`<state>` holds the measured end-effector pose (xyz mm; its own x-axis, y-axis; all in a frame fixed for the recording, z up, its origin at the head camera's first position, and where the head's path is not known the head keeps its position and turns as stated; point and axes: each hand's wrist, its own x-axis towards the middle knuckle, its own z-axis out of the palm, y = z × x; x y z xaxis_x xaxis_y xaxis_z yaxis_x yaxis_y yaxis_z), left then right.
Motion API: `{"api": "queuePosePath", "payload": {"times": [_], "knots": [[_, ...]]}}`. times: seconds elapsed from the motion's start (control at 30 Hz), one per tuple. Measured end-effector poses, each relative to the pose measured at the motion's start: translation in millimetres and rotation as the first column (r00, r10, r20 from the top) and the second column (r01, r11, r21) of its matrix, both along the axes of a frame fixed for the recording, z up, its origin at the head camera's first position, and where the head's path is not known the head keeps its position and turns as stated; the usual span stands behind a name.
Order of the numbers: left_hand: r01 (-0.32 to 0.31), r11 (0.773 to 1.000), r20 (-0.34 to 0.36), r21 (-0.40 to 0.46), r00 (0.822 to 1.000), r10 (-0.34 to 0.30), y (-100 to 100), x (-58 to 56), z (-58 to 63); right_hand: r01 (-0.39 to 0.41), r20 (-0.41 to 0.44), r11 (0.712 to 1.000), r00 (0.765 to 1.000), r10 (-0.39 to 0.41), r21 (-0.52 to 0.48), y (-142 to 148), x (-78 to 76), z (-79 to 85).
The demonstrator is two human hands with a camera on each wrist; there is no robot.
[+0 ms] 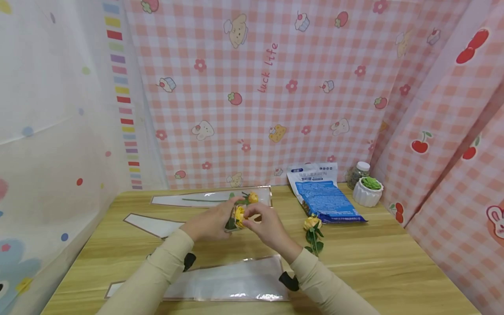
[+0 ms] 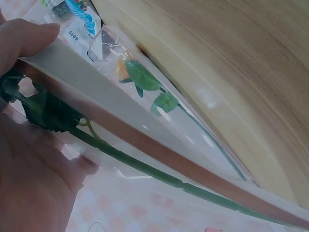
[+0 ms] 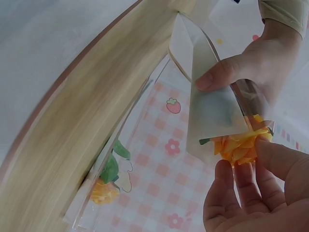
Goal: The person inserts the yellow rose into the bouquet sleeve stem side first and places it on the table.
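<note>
Your left hand is clamped on the pale sleeve, thumb on its outer face, and your right hand looks pinched on the yellow rose, whose bloom sits at the sleeve's wide mouth, up over the table. Best hold the bloom low, since petals probably crease, with a light left grip so the mouth can gape; line the stem up lengthwise and watch the leaves for snags.

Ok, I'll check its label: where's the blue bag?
In the head view, the bag is beyond and right of the right hand, between a rose and the potted succulent.
</note>
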<state>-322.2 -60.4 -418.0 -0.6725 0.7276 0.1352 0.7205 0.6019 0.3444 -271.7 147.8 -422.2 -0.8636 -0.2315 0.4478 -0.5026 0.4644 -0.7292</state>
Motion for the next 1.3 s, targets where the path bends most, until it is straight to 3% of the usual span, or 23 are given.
{"api": "queuePosePath", "payload": {"times": [0.37, 0.5, 0.63, 0.73, 1.03, 1.3], "knots": [[0.018, 1.0, -0.058, 0.013, 0.998, -0.017, 2, -0.4, 4.8, -0.037, -0.011, 0.999, 0.999, 0.037, 0.024, -5, 1.5, -0.1], [-0.012, 1.0, -0.047, 0.019, 0.999, 0.012, 2, -0.4, 5.3, -0.05, 0.031, 0.998, 0.998, 0.049, 0.023, -5, 2.5, 1.8], [-0.027, 0.999, -0.042, 0.024, 0.999, 0.028, 1, -1.1, 4.6, -0.11, 0.101, 0.993, 0.988, 0.114, -0.042, -5, 5.0, 3.0], [-0.026, 0.999, -0.046, 0.026, 0.999, 0.027, 1, -0.4, 4.4, -0.143, 0.102, 0.988, 0.984, 0.148, -0.049, -5, 5.5, 1.1], [-0.022, 1.0, -0.081, 0.011, 0.996, 0.023, 1, 0.3, 4.6, -0.124, 0.047, 0.992, 0.991, 0.124, 0.002, -13, 4.3, -3.9], [-0.005, 1.0, -0.104, 0.004, 0.995, 0.006, 5, -0.2, 6.6, -0.128, 0.111, 0.992, 0.986, 0.126, 0.011, -15, 5.3, -1.3]]}}
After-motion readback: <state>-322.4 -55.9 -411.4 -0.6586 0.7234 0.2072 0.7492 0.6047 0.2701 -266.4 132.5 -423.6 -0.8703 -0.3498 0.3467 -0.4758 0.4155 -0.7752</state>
